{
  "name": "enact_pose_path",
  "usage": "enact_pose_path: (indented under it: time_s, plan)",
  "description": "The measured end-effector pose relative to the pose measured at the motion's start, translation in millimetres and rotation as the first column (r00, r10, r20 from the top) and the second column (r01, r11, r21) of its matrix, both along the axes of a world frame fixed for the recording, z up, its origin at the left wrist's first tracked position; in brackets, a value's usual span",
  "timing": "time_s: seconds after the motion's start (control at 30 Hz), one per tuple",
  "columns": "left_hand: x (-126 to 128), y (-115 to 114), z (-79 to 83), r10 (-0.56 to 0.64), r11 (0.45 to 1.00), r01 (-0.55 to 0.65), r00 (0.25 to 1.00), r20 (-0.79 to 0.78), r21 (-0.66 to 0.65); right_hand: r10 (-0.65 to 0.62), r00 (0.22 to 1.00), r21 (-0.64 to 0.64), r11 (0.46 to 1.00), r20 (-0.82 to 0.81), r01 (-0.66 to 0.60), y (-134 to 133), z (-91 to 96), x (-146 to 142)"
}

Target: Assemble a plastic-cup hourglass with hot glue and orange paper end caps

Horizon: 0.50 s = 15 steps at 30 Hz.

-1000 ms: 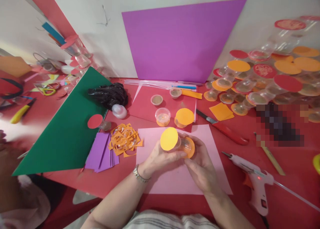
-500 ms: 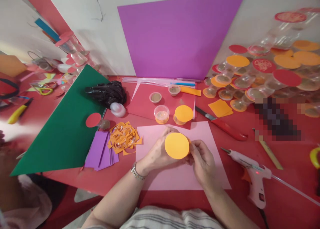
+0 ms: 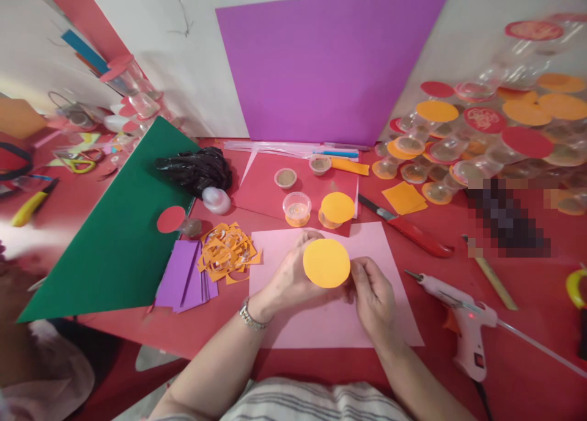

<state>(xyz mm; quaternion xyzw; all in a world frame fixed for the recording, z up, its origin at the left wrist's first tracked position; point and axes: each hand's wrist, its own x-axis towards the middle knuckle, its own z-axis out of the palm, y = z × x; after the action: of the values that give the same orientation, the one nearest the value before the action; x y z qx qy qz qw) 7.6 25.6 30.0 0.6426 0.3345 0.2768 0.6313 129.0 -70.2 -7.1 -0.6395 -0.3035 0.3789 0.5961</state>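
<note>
A round orange paper disc (image 3: pixel 326 263) faces up between my hands, above the pink sheet (image 3: pixel 312 329). My left hand (image 3: pixel 296 274) is closed around it from the left, its fingers mostly behind the disc. At the right edge, my right hand (image 3: pixel 371 292) has thumb and fingers pinched together against the piece. Whatever lies under the disc is hidden. Just beyond stand a clear plastic cup (image 3: pixel 296 208) on an orange base and another piece topped by an orange disc (image 3: pixel 337 207).
Right of the sheet lie a glue gun (image 3: pixel 463 311) with a red light and a red utility knife (image 3: pixel 419 237). Orange scraps (image 3: pixel 229 253), purple cards (image 3: pixel 178 277) and a green board (image 3: pixel 114 237) are at left. Disc-capped plastic cups (image 3: pixel 435 145) are stacked at back right.
The orange disc has risen slightly and tilted a little more toward me. An orange edge by my right fingers is now out of sight. Both hands keep their hold.
</note>
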Motion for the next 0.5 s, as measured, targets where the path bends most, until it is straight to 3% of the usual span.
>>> enact_pose_path:
  time_s: [0.07, 0.13, 0.23, 0.37, 0.5]
  plan:
    - [0.3, -0.9, -0.8, -0.019, 0.998, 0.020, 0.999, -0.027, 0.063, 0.006, 1.000, -0.006, 1.000, -0.014, -0.006, -0.6, -1.5, 0.2]
    - [-0.2, -2.0, -3.5, -0.023, 0.999, 0.024, 0.999, -0.043, 0.041, 0.001, 0.999, -0.008, 1.000, -0.043, -0.002, -1.3, -3.4, 0.1]
    - [-2.1, -2.0, -7.9, 0.035, 0.999, -0.035, 0.999, -0.037, 0.007, -0.024, 0.997, -0.002, 1.000, -0.077, 0.024, -2.2, -5.5, 0.2]
    - [-4.3, 2.9, -6.8, 0.100, 0.994, -0.098, 0.994, -0.037, 0.056, -0.071, 0.992, 0.003, 0.997, -0.102, 0.072, -0.9, -6.0, 1.4]
    - [-4.8, 8.8, 1.2, 0.013, 0.997, -0.019, 0.997, -0.075, -0.076, -0.053, 0.993, 0.010, 0.998, -0.101, 0.054, 2.7, -5.0, 1.8]
